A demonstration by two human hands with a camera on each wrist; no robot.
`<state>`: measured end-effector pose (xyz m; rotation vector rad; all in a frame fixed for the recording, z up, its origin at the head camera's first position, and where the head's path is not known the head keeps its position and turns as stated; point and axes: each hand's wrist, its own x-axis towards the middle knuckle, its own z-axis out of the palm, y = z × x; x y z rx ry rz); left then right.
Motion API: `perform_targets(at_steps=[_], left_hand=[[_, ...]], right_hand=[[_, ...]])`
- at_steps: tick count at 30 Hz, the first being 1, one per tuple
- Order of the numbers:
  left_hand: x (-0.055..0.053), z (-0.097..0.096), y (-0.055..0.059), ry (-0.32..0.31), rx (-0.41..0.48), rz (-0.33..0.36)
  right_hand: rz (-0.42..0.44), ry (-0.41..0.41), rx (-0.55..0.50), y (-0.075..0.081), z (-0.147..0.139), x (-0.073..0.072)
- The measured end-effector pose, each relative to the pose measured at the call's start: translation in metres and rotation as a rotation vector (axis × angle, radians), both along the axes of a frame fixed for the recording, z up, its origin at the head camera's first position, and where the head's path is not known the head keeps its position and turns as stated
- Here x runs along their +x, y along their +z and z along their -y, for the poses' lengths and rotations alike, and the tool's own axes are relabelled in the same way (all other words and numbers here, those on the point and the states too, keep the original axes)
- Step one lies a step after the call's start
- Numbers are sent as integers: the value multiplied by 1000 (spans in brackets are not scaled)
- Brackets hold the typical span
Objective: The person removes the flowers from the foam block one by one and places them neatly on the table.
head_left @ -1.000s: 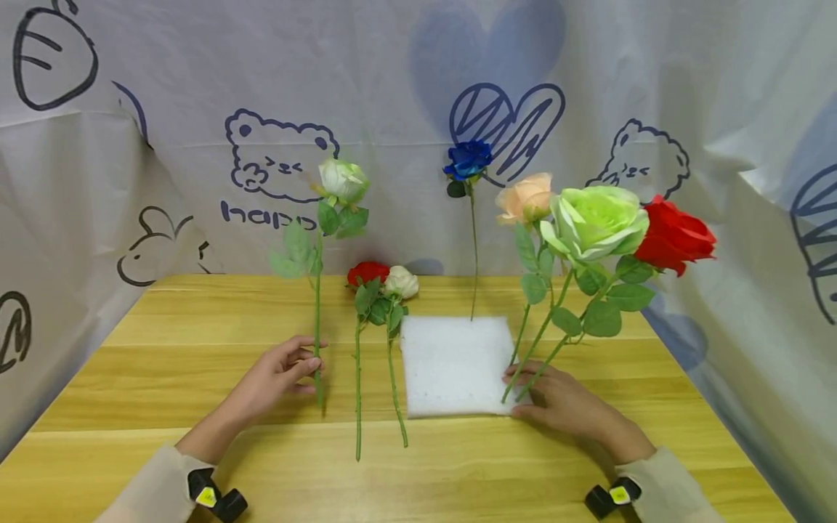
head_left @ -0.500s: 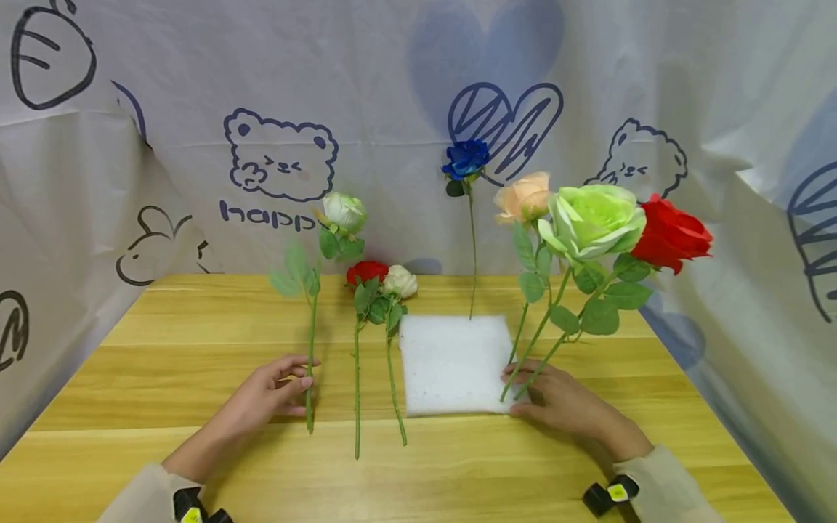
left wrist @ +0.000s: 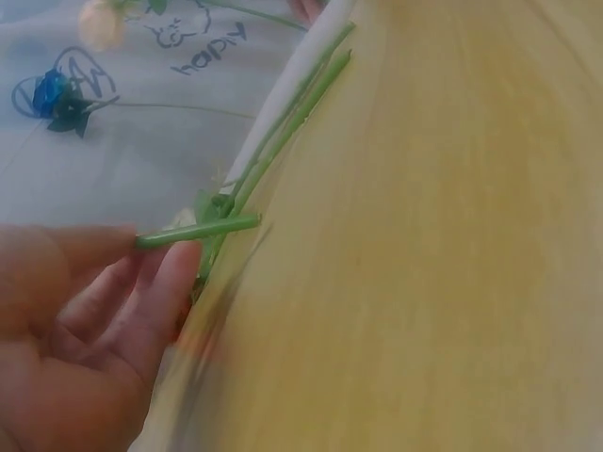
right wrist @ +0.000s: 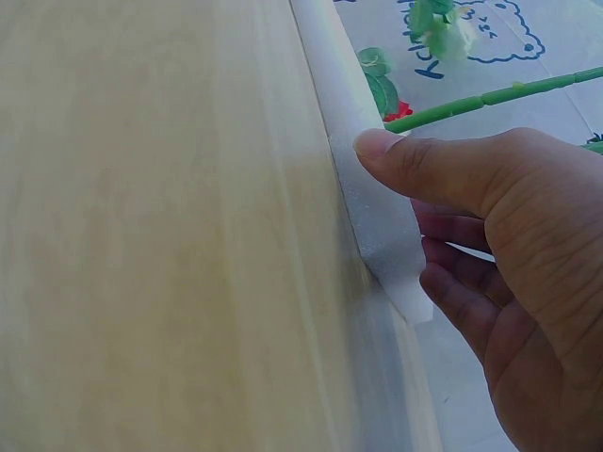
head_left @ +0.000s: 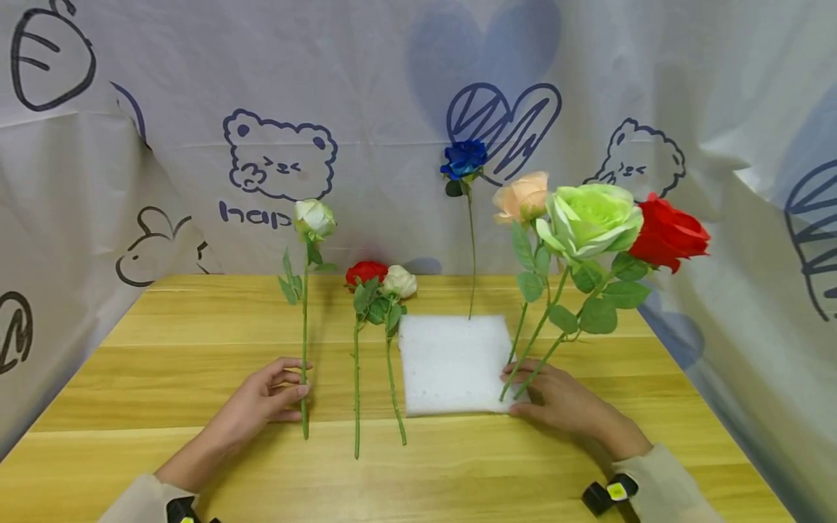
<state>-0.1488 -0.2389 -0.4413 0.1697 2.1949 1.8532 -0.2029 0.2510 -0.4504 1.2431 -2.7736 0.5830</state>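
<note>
- Head view: a pale sheet (head_left: 379, 80) with dark line drawings hangs behind everything.
- Below it spreads the wooden worktop (head_left: 458, 472).
- On that lies a white foam block (head_left: 451, 363), right of centre.
- A green rose (head_left: 593, 221), a red rose (head_left: 670, 232) and a peach rose (head_left: 521, 197) lean rightward, their stems coming down to the block's right part.
- A blue rose (head_left: 464, 160) stands nearly straight at the block's back edge.
- A greenish-white rose (head_left: 314, 219) is held near upright at the left; its lower end seems to be off the worktop, though the left wrist view is hazy.
- Two more flowers, one red (head_left: 366, 272) and one cream (head_left: 399, 282), lie between it and the block, heads together and away from the person.
- Left hand (head_left: 261, 398): narrow grip, pinching the greenish-white rose's lower stem.
- Right hand (head_left: 562, 401): grip holding the block's near right corner, thumb against the front edge, beside the leaning stems.
</note>
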Motion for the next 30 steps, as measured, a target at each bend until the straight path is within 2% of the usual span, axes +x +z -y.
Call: perform_targets(at_steps=[4, 10, 14, 20, 25, 30], left_hand=[[1, 2, -2, 0, 2, 5], [2, 5, -5, -60, 26, 17], [3, 5, -7, -97, 69, 73], [7, 4, -9, -106, 106, 154], [8, 3, -7, -110, 102, 179], [8, 5, -5, -115, 59, 189]], right_hand=[[5, -4, 0, 0, 0, 0], [8, -8, 7, 2, 1, 0], [4, -2, 4, 2, 1, 1], [-6, 5, 1, 2, 0, 1], [-7, 1, -2, 2, 0, 1], [-4, 2, -1, 1, 0, 1]])
